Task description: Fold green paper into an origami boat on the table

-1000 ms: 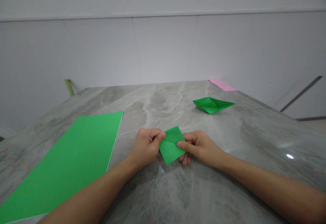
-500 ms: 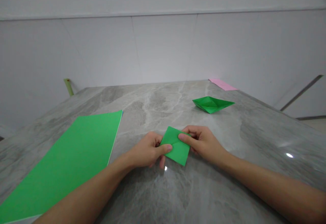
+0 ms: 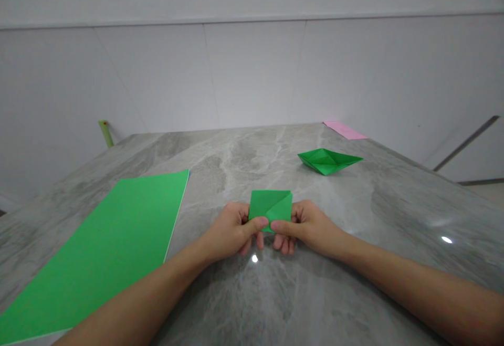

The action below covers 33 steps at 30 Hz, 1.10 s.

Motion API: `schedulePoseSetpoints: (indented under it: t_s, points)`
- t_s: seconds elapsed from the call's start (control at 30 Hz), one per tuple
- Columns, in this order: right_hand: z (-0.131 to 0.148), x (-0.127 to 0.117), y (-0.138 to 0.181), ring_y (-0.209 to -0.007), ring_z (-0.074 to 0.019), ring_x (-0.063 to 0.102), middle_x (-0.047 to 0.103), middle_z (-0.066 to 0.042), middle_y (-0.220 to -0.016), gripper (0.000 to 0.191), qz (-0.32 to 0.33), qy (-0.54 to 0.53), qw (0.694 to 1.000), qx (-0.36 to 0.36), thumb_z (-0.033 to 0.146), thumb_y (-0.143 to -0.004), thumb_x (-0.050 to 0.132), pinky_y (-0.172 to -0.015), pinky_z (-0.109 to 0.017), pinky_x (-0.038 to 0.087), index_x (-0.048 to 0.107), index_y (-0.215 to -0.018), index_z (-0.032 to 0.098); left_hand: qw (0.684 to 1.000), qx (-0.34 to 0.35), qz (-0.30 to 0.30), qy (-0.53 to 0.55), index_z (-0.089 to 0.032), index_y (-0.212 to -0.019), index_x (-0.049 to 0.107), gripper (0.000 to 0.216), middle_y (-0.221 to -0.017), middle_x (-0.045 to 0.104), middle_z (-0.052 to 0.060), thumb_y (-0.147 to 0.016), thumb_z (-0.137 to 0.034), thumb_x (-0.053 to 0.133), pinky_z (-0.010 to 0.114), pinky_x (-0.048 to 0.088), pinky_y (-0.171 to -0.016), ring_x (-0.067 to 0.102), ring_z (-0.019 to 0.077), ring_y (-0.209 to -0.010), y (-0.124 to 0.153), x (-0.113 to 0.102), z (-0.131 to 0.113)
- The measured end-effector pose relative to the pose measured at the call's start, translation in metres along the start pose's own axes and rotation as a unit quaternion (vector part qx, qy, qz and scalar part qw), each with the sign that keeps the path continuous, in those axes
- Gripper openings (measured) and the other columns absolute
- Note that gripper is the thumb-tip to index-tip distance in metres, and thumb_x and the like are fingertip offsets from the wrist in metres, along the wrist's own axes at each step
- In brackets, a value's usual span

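Note:
A small folded green paper is held just above the grey marble table, near its middle. My left hand pinches its lower left edge between thumb and fingers. My right hand pinches its lower right edge the same way, the two thumbs almost meeting under the paper. The paper stands with its flat top edge up and a diagonal crease across it.
A stack of large green sheets lies flat at the left. A finished green paper boat sits at the back right, with a pink sheet beyond it at the table's far edge. White wall panels stand behind the table.
Both hands have turned the folded green paper from a tilted diamond to a squared-up position and raised it, and their thumbs have come together at its bottom edge.

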State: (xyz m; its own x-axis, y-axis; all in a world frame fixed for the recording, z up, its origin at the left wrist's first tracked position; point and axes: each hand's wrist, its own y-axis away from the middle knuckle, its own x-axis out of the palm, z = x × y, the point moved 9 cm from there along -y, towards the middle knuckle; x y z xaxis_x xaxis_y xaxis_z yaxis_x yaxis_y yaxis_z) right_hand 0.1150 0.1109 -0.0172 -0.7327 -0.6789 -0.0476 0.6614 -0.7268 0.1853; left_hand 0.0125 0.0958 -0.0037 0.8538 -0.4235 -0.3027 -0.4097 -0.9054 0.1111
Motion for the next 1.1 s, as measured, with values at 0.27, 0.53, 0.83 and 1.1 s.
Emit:
schedulePoseSetpoints:
  t_s: [0.27, 0.53, 0.83, 1.1]
  points:
    - [0.001, 0.001, 0.002, -0.041, -0.0105, 0.057, 0.066, -0.005, -0.052, 0.053, 0.001, 0.022, 1.0, -0.01, 0.062, -0.076, 0.068, -0.042, -0.02, 0.046, 0.066, -0.056, 0.013, 0.998, -0.007, 0.063, -0.023, -0.016, -0.054, 0.056, 0.045, -0.044, 0.049, -0.003, -0.088, -0.046, 0.051, 0.018, 0.027, -0.035, 0.038, 0.0061, -0.032, 0.005, 0.007, -0.004]
    - [0.026, -0.018, 0.011, -0.041, -0.0109, 0.05, 0.054, 0.0, -0.044, 0.059, -0.103, 0.069, 0.985, -0.119, 0.068, -0.084, 0.054, -0.041, -0.022, 0.04, 0.056, -0.056, 0.017, 0.994, -0.014, 0.106, -0.03, -0.018, -0.048, 0.048, 0.055, -0.039, 0.041, -0.004, -0.087, -0.057, 0.049, 0.018, 0.024, -0.035, 0.035, 0.0057, -0.033, 0.01, 0.01, -0.001]
    - [0.028, -0.009, 0.015, -0.033, -0.0068, 0.031, 0.036, 0.005, -0.037, 0.061, -0.059, 0.013, 0.991, -0.119, 0.069, -0.083, 0.055, -0.035, -0.022, 0.026, 0.043, -0.047, 0.02, 0.977, -0.053, 0.177, 0.109, -0.014, -0.06, 0.059, 0.06, -0.05, 0.062, 0.004, -0.08, -0.07, 0.055, 0.019, 0.044, -0.037, 0.053, 0.0093, -0.034, 0.011, 0.03, 0.008]
    - [0.024, 0.004, 0.013, -0.033, -0.0056, 0.025, 0.032, 0.007, -0.036, 0.06, 0.012, -0.04, 0.995, -0.093, 0.067, -0.079, 0.059, -0.033, -0.022, 0.021, 0.039, -0.046, 0.021, 0.986, 0.013, 0.084, 0.143, -0.015, -0.068, 0.057, 0.047, -0.051, 0.061, 0.0, -0.079, -0.06, 0.066, 0.019, 0.047, -0.039, 0.059, 0.0123, -0.04, 0.005, 0.011, -0.002]
